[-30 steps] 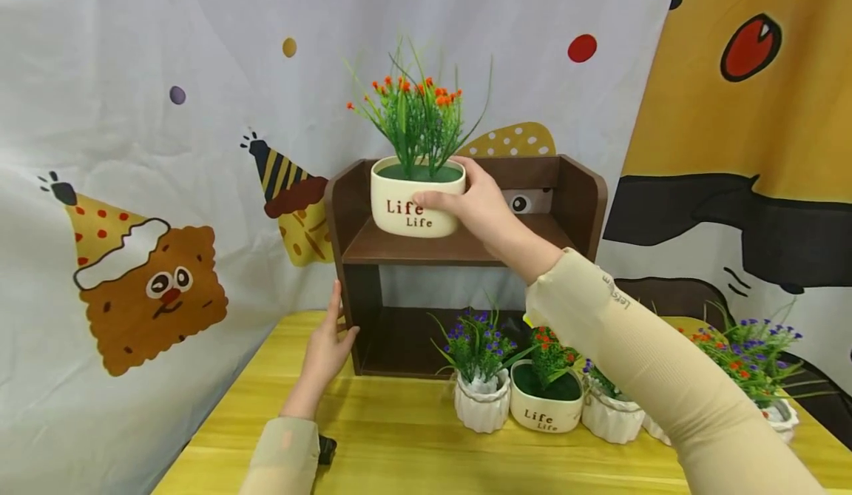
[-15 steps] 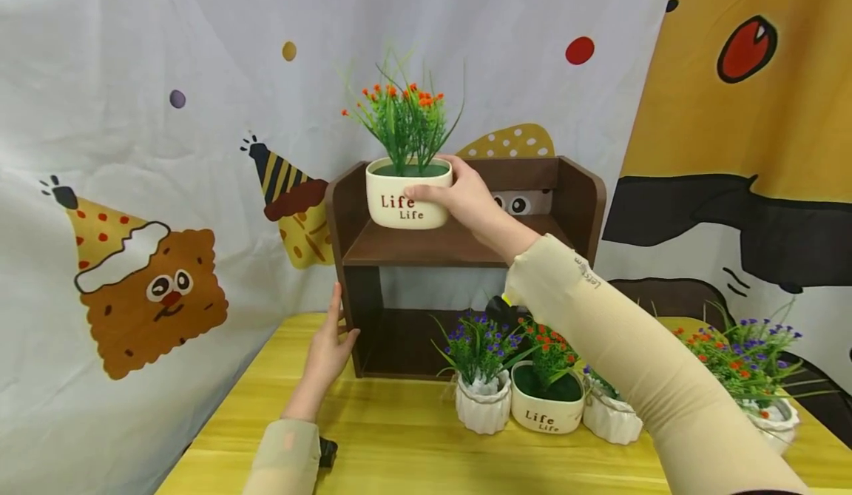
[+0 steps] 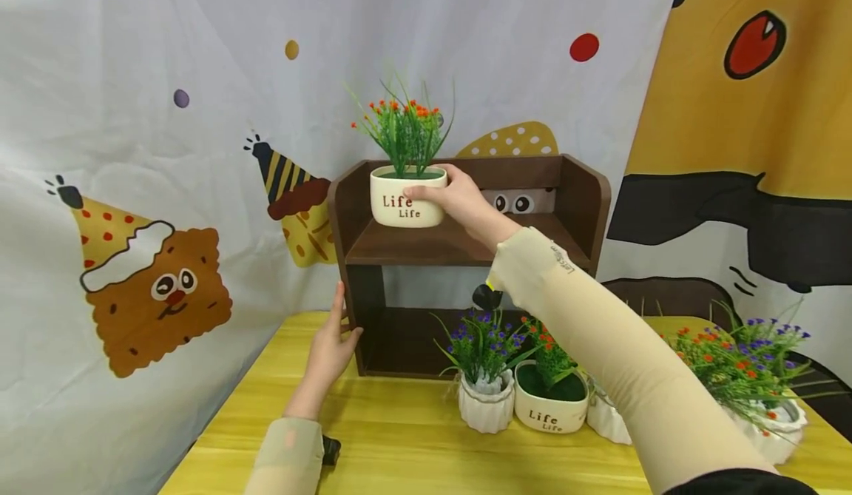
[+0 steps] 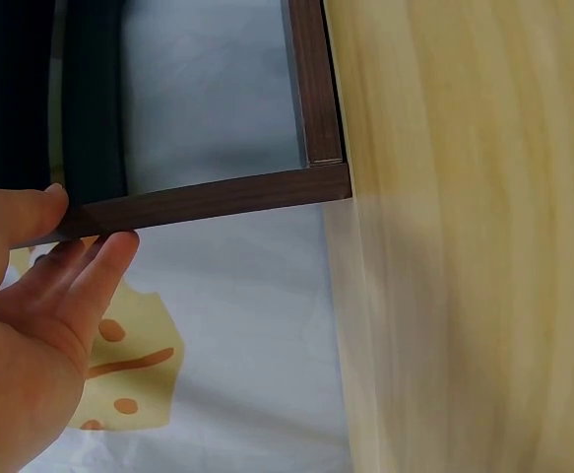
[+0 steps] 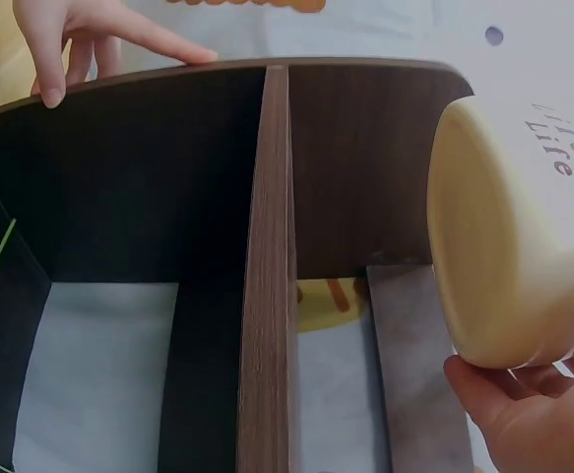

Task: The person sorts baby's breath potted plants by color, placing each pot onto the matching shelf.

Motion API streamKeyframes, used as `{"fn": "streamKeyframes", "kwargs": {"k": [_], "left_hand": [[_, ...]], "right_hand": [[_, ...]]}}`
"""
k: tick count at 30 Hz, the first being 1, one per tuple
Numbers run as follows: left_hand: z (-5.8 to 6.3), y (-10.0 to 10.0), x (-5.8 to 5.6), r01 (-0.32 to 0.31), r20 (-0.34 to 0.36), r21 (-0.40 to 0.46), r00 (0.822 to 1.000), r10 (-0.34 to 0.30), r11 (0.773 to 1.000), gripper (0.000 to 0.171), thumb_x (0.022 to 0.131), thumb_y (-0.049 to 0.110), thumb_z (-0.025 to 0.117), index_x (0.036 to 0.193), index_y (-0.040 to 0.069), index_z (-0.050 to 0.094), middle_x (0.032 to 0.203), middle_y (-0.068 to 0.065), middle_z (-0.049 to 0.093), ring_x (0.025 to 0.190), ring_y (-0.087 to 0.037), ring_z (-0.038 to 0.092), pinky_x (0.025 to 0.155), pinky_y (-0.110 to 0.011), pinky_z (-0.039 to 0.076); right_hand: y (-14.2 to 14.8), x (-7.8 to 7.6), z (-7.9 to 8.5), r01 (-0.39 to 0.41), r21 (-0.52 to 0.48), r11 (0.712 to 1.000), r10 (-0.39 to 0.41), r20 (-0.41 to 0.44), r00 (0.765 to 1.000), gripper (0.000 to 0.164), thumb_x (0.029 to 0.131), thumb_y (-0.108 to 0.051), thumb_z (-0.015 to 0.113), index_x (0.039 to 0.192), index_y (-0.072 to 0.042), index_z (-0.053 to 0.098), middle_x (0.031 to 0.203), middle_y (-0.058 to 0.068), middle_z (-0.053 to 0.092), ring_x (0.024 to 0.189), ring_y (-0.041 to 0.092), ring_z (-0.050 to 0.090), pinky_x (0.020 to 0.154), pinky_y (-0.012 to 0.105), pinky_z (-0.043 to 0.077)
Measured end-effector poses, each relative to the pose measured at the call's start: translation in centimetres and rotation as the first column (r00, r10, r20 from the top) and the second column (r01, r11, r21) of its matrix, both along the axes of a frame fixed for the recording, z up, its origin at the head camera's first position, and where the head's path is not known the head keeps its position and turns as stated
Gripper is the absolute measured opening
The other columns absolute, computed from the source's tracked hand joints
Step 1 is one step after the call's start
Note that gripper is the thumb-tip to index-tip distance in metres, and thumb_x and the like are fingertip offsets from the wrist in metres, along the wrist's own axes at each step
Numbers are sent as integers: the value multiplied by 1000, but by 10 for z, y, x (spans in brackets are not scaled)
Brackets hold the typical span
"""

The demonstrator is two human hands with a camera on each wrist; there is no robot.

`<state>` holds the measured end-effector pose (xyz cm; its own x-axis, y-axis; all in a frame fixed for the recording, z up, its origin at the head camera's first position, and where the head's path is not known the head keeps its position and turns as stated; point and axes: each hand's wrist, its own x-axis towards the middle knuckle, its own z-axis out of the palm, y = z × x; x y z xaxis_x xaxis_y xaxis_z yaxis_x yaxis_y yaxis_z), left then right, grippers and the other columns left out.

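In the head view, my right hand (image 3: 462, 200) grips a cream oval flowerpot (image 3: 389, 210) by its right end, thumb across the printed "Life" front. Orange flowers and green grass (image 3: 402, 136) rise from it. The pot is upright, above the top board of a dark brown two-tier shelf (image 3: 399, 251), towards its left side. The right wrist view shows the pot's bare underside (image 5: 474, 246) raised off the board. My left hand (image 3: 328, 354) holds the shelf's left side panel (image 4: 218, 194), thumb on the inner side and fingers outside, low on its front edge.
Before the shelf's lower right stand a white ribbed pot (image 3: 486, 410) with purple flowers, another cream "Life" pot (image 3: 549, 412) and a partly hidden white pot (image 3: 607, 417). More flowers (image 3: 739, 365) stand far right. A small black object (image 3: 330, 450) lies by my left sleeve on the wooden table (image 3: 399, 458).
My right hand has carried the flowerpot forward, away from me, and slightly left over the top board. The left hand stays on the side panel.
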<state>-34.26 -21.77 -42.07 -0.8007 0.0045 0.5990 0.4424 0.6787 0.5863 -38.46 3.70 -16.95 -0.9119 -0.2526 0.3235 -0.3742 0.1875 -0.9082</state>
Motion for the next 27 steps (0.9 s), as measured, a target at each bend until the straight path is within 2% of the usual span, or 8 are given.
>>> {"fn": "streamKeyframes", "kwargs": {"k": [7,16,27], "left_hand": [[-1,2,2,0,10,24,1000,0,1000,100,88,-1,68,157,34,6,128,-34,53,97,-42,65,79,-50,56],[0,1,2,-2,12,34,1000,1,999,99,88,-1,68,157,35,5,129,-34,52,98,-42,64,80,-51,56],[-2,2,1,-4,-8,5,1000,4,1000,101,88,-1,69,157,33,4,129,-34,52,96,-41,66,79,-50,56]], "right_hand": [[-3,-14,-4,-14,-15,1000,15,37,999,78,80,-31,80,144,-10,41,113,11,63,94,20,64,83,31,53],[-7,-22,-7,-12,-14,1000,12,24,1000,73,79,-31,81,139,-10,45,115,10,62,98,21,63,85,32,52],[-14,-26,-20,-21,-11,1000,22,38,999,76,78,-26,81,140,-6,44,117,13,59,101,22,59,90,33,50]]}}
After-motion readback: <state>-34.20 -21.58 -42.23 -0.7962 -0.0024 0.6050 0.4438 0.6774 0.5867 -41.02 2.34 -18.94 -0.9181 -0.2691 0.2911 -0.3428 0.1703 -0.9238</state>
